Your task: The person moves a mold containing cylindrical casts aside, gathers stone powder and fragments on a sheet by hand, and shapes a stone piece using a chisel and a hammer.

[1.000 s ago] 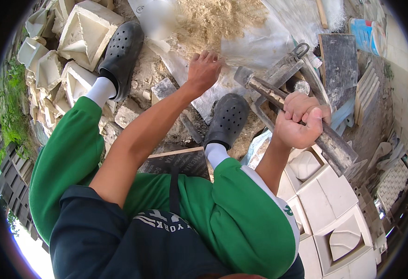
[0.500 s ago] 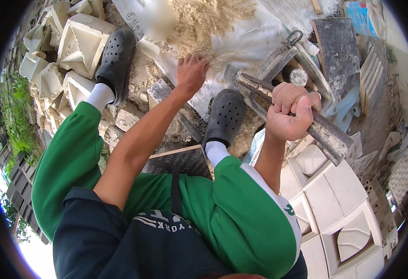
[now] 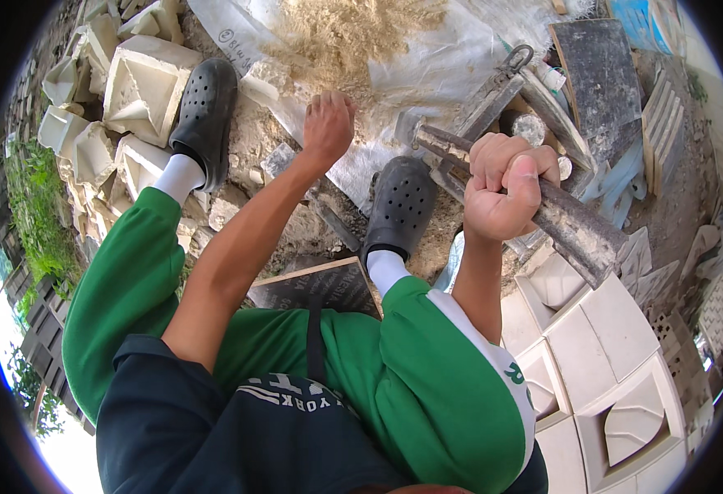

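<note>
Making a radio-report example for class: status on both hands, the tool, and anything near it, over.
Right hand closed around dark tool. Left hand loosely curled, palm hidden. Right clog appears close to tool head.

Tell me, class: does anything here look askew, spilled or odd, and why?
Pale blocks at upper left lie jumbled at odd angles, unlike the neat blocks at lower right. Tan powder lies loose on a sheet.

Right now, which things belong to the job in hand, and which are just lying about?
Apparently in use:
hammer-like tool, in the right hand

Apparently just lying about:
angular pale blocks, upper left
dark board, upper right
light tiles, lower right
</note>
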Motion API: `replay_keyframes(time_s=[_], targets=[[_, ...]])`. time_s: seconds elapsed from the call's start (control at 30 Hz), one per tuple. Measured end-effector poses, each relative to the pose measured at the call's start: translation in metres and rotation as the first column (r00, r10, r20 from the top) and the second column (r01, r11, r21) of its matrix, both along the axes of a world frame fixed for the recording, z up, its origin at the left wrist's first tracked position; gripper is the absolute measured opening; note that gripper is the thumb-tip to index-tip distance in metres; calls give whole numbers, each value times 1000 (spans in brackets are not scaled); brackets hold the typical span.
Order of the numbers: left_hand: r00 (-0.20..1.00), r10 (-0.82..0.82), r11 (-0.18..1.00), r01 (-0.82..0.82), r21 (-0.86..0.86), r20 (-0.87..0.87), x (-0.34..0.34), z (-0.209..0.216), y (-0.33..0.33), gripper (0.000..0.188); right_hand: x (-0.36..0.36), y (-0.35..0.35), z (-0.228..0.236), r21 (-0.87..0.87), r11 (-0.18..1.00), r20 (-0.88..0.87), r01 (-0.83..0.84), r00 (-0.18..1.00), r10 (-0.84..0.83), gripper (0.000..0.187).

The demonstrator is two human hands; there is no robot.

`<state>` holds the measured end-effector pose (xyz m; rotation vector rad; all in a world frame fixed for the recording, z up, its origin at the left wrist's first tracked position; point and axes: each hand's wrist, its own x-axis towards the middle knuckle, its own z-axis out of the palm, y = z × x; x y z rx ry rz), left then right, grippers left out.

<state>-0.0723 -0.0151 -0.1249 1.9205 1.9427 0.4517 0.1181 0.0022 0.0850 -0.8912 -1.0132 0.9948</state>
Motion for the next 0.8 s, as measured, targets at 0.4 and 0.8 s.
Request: replay_keyframes(time_s=[0.4, 0.8], targets=[[948, 156, 975, -104, -194, 278, -11, 10, 13, 17, -3, 2, -4, 10, 999, -61, -30, 998, 31, 20], [972, 151, 987, -138, -82, 178, -30, 26, -2, 21, -8, 4, -4, 7, 999, -57, -44, 997, 44, 20]])
